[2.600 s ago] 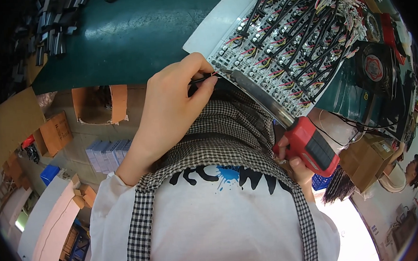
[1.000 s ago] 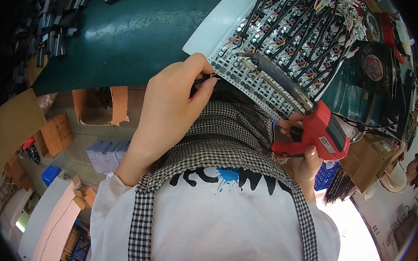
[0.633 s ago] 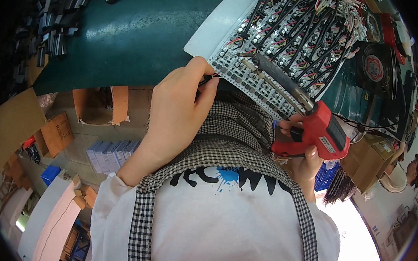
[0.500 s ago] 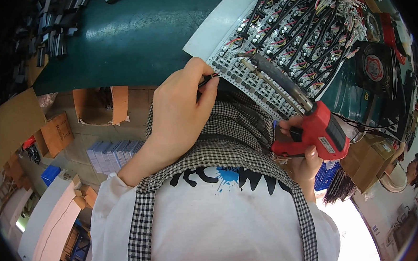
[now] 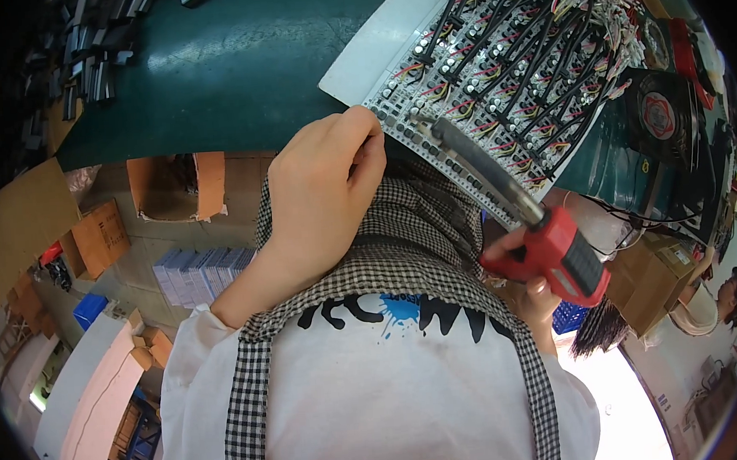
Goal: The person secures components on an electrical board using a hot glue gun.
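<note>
A panel of small circuit boards (image 5: 396, 108) lies tilted on a white sheet (image 5: 372, 51) at the bench's near right edge. Black cables (image 5: 535, 55) with coloured wire ends spread over most of it. My left hand (image 5: 320, 191) is closed by the panel's near left corner, thumb and forefinger pressed together; whatever sits between them is hidden. In my right hand (image 5: 540, 304) is a red soldering gun (image 5: 566, 256), slightly blurred. Its long dark barrel reaches up and left across the panel, the tip over the near rows, a little right of my left fingers.
A green bench top (image 5: 249, 64) stretches left, with dark strip-like parts (image 5: 92, 61) piled at its far left. A black fan-like round unit (image 5: 661, 119) stands at right. Below the bench are an open carton (image 5: 214, 185) and stacked pale sheets (image 5: 198, 272). Another person (image 5: 731, 296) shows far right.
The soldering gun has shifted down and slightly left, its tip nearer my left fingers. The dark piece seen between my left fingers is now hidden. The panel has moved slightly.
</note>
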{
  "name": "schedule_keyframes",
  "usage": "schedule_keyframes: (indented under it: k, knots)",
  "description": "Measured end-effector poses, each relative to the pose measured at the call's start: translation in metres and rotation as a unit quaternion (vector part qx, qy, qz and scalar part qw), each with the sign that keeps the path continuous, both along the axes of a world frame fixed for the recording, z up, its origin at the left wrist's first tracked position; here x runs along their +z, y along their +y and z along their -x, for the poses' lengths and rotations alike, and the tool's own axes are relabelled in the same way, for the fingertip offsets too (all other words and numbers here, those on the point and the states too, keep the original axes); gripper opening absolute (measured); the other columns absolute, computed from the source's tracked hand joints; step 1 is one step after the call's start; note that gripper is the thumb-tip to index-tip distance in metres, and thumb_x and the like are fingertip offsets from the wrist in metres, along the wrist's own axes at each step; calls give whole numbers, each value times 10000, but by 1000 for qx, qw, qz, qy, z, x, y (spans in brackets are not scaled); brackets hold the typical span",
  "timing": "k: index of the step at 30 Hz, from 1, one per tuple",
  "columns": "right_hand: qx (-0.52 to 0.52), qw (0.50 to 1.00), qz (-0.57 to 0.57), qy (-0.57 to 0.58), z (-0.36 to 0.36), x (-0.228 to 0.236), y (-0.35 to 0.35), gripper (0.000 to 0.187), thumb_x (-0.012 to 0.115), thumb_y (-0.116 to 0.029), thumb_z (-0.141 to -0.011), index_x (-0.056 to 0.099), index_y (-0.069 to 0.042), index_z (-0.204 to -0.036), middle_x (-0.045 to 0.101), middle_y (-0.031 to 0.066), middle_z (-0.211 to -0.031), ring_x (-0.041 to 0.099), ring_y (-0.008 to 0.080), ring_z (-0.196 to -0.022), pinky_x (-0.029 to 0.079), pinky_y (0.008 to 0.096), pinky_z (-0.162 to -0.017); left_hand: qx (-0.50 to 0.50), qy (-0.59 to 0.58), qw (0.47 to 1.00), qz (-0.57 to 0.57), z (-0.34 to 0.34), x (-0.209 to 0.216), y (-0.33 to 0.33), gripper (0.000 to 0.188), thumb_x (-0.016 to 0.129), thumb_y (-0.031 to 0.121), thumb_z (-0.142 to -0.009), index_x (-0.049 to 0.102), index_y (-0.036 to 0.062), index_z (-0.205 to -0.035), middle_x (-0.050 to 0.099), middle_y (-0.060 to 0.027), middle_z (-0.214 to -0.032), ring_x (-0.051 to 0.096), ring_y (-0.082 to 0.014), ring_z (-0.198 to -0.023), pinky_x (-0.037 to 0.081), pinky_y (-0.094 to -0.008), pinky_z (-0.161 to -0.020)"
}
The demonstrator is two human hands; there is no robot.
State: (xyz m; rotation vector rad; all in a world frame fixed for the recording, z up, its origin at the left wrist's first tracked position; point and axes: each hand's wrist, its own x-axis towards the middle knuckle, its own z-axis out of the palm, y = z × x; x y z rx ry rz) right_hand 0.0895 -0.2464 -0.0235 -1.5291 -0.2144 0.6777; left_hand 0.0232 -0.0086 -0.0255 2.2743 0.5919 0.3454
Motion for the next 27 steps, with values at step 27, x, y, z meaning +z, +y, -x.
schedule_keyframes:
  k: [27]
  knots:
    - [104,994,27,6,5,-5,-11,640,653,-480,-732,489,79,-998,549,117,-747,496,153,-622,356,245,-559,-1,-5,1000,10,-3,1,2,104,582,45,-729,480,51,-747,516,-70,-610,521,-247,-572,391,-358,-507]
